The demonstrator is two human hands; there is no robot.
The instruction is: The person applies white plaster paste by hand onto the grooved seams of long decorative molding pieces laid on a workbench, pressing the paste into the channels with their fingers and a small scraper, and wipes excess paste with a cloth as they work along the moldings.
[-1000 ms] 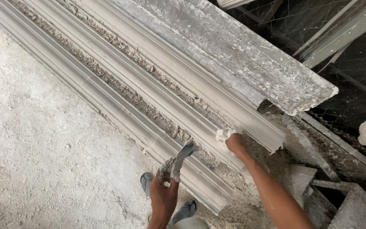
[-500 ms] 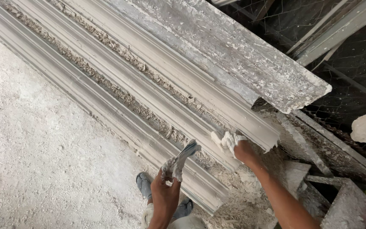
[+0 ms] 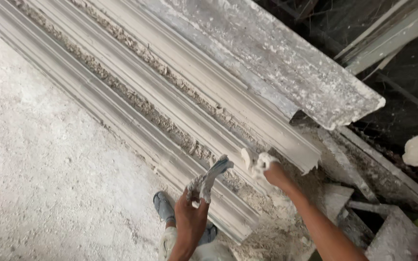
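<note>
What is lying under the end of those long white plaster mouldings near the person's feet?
Under the long white plaster mouldings shows crumbly plaster rubble on the rough grey floor, beside a blue sandal. Anything farther beneath is covered by the mouldings themselves.

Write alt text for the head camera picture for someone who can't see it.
Seen from above, a person's left hand holds a plaster-caked scraper while the right hand, coated in white plaster, presses on a long moulded plaster cornice that runs diagonally. A rough plaster-crusted board lies beside it, and a dusty floor spreads to the left.
</note>
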